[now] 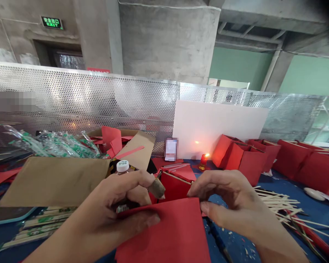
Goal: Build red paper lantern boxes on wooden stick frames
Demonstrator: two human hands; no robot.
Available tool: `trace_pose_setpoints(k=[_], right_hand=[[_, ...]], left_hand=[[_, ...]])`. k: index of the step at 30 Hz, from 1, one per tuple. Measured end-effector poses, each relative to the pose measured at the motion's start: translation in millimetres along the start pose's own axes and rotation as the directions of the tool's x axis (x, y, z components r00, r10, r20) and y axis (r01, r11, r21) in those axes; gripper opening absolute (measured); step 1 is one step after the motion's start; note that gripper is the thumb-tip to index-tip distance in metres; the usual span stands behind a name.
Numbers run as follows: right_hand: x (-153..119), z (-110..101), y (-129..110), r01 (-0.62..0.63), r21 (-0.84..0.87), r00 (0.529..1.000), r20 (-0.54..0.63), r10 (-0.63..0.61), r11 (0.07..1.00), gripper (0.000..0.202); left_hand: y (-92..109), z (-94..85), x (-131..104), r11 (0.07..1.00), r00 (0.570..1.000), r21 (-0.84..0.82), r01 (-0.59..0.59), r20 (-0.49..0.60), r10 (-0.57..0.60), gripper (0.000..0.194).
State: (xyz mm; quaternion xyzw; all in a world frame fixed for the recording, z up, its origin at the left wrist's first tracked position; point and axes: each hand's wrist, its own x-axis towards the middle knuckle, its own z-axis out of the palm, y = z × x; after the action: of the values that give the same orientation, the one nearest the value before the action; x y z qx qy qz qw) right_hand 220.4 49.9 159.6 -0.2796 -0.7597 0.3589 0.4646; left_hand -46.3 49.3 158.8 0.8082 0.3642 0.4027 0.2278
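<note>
A sheet-like panel of red paper (167, 233) stands in front of me at the bottom centre. My left hand (120, 208) grips its upper left edge, thumb on the near face and fingers behind. A brownish wrap covers one fingertip of that hand. At the panel's upper right corner, my right hand (224, 201) pinches the edge between thumb and fingers. Just beyond is more red paper (178, 186) with a thin wooden stick (178, 177) along its top; whether it joins the held panel I cannot tell.
A lit red candle (204, 161) burns behind the hands. Red paper boxes (246, 160) line the right, near loose wooden sticks (279, 204). Left are a cardboard box (57, 179), wrapped chopsticks (41, 226) and a white-capped bottle (123, 166). A perforated metal screen (142, 98) closes the back.
</note>
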Motion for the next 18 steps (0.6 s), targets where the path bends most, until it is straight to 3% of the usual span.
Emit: trace_pose_setpoints(k=[4,9,14,18], right_hand=[[-2,2,-1,-0.034,-0.059,0.999,0.026,0.035,0.998,0.026],[-5,-1,2,-0.051,-0.012,0.997,-0.060,0.050,0.999,0.010],[-4,2,3,-0.069,0.028,0.986,-0.149,0.073,0.997,0.009],[-6,-1,0,-0.089,0.087,0.984,-0.145,0.101,0.992,0.008]], left_hand=[[6,1.0,1,0.998,0.997,0.041,-0.054,0.048,0.052,0.019],[14,0.3,5,0.993,0.995,0.066,-0.097,0.041,0.094,0.008],[14,2.2,3,0.996,0.999,0.080,-0.046,-0.012,0.047,0.009],[14,2.4,1,0.993,0.998,0.107,-0.056,0.001,0.056,0.004]])
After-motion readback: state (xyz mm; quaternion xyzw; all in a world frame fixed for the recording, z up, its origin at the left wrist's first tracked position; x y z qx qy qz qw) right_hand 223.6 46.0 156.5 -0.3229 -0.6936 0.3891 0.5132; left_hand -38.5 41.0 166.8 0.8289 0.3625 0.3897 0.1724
